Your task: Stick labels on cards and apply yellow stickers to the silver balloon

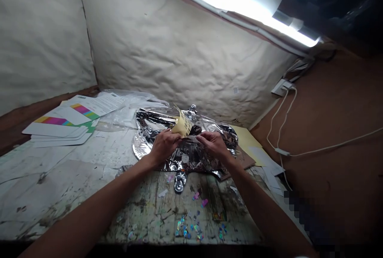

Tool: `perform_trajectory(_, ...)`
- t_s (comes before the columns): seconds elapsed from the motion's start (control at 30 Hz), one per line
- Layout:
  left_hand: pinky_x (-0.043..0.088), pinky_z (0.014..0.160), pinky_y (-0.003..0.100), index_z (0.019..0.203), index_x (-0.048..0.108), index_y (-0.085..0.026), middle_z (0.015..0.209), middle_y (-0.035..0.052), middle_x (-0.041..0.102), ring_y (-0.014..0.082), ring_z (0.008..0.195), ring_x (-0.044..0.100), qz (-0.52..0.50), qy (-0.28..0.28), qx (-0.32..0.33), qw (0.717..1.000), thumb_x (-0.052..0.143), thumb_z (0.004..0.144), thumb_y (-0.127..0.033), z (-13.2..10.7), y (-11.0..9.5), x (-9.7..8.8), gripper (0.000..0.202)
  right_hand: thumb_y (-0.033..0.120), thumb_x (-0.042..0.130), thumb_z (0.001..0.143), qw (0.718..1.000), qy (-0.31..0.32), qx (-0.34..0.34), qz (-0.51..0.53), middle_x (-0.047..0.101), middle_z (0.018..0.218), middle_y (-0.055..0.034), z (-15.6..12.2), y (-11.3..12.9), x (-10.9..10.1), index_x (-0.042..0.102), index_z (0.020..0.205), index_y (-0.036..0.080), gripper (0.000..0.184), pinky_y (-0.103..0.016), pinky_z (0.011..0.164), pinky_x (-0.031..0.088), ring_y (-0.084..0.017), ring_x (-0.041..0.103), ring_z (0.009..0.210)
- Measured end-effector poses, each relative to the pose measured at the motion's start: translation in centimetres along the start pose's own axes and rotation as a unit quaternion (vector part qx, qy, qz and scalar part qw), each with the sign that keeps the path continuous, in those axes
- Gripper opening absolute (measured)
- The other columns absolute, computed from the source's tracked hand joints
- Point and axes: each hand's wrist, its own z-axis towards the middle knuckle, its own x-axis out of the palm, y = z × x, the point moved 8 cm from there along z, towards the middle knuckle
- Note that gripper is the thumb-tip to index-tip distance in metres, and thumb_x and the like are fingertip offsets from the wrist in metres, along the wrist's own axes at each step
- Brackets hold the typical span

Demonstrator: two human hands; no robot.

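Silver foil sheets [191,156], shaped like flat foil balloons with a short tab [179,182] at the front, lie in a shiny pile on the worktable. Above them my left hand [165,143] grips a curled yellow sheet [183,125] printed with rows of dark marks. Close to its right edge is my right hand [213,143], thumb and forefinger pinched together over the foil. Whatever sits between those fingertips is too small to make out.
White cards with coloured stripes [67,120] lie at the left beside clear plastic bags [128,104]. Yellow paper and cardboard [247,140] stick out at the right. Shiny confetti [188,228] dots the front. A white cable [329,148] hangs along the right wall, below a tube light [295,32].
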Motion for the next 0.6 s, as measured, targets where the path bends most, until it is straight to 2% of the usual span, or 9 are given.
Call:
perform_trajectory(0.1,0.049,0.091,0.038,0.083,0.074,-0.022,0.082,0.005,0.074,0.0228,0.085,0.066,0.002,-0.031,-0.01,0.999,0.058,0.089,-0.037,-0.1,0.3,-0.2,0.023,0.039,0.068,0.08,0.986,-0.002,-0.027,-0.162,0.07,0.092,-0.0049,-1.6,0.2,-0.3,0.071,0.094,0.02,0.024,-0.027,0.071,0.043,-0.021,0.062,0.084)
perform_trajectory(0.17,0.05,0.091,0.038,0.084,0.075,-0.023,0.085,0.0046,0.075,0.0235,0.088,0.067,-0.014,-0.058,-0.022,0.998,0.061,0.087,-0.039,-0.2,0.4,-0.6,0.022,0.03,0.065,0.081,0.969,0.006,-0.013,-0.247,0.071,0.091,-0.0056,-2.0,-0.9,-0.9,0.072,0.094,0.022,0.017,-0.028,0.072,0.043,-0.021,0.063,0.083)
perform_trajectory(0.23,0.051,0.089,0.038,0.089,0.076,-0.023,0.094,0.005,0.075,0.0234,0.092,0.067,-0.047,-0.108,-0.034,0.992,0.06,0.088,-0.04,-0.2,0.4,-1.6,0.023,0.022,0.058,0.083,0.965,0.022,0.007,-0.262,0.072,0.085,-0.0046,-0.9,-2.5,-1.8,0.074,0.089,0.022,0.017,-0.026,0.07,0.043,-0.019,0.063,0.078)
perform_trajectory(0.3,0.051,0.09,0.037,0.098,0.075,-0.021,0.104,0.0062,0.074,0.0229,0.097,0.067,-0.082,-0.19,-0.061,0.976,0.058,0.09,-0.039,-0.4,0.7,-3.7,0.026,0.017,0.055,0.08,0.973,0.069,0.025,-0.217,0.072,0.085,-0.0035,1.8,-4.4,-2.3,0.074,0.09,0.02,0.021,-0.024,0.069,0.044,-0.017,0.064,0.076)
perform_trajectory(0.37,0.049,0.096,0.037,0.11,0.071,-0.02,0.114,0.0079,0.071,0.0224,0.106,0.064,-0.101,-0.276,-0.095,0.951,0.055,0.092,-0.035,-0.7,1.1,-6.1,0.029,0.013,0.054,0.074,0.969,0.156,0.069,-0.177,0.071,0.076,-0.0022,5.4,-6.7,-2.0,0.074,0.085,0.016,0.023,-0.021,0.063,0.044,-0.015,0.062,0.07)
perform_trajectory(0.43,0.042,0.105,0.037,0.128,0.061,-0.018,0.127,0.01,0.064,0.0221,0.12,0.058,-0.103,-0.337,-0.105,0.93,0.052,0.094,-0.03,-1.1,1.3,-8.1,0.037,0.016,0.057,0.072,0.961,0.175,0.109,-0.186,0.069,0.069,-0.0017,9.4,-8.5,-2.5,0.074,0.084,0.013,0.022,-0.02,0.059,0.043,-0.014,0.059,0.062)
perform_trajectory(0.5,0.035,0.111,0.039,0.142,0.045,-0.016,0.142,0.0129,0.051,0.0232,0.132,0.046,-0.095,-0.362,-0.088,0.923,0.05,0.094,-0.027,-1.2,1.1,-9.2,0.049,0.021,0.061,0.072,0.961,0.16,0.115,-0.196,0.068,0.068,-0.0014,13.2,-9.3,-2.9,0.074,0.083,0.012,0.02,-0.02,0.057,0.041,-0.014,0.058,0.062)
perform_trajectory(0.6,0.029,0.115,0.045,0.149,0.033,-0.016,0.149,0.0146,0.042,0.0281,0.139,0.037,-0.06,-0.332,-0.068,0.939,0.05,0.093,-0.028,-1.0,0.8,-8.3,0.059,0.027,0.064,0.072,0.959,0.114,0.121,-0.231,0.067,0.068,-0.0031,17.3,-10.0,-3.1,0.073,0.077,0.011,0.019,-0.02,0.058,0.04,-0.016,0.059,0.066)
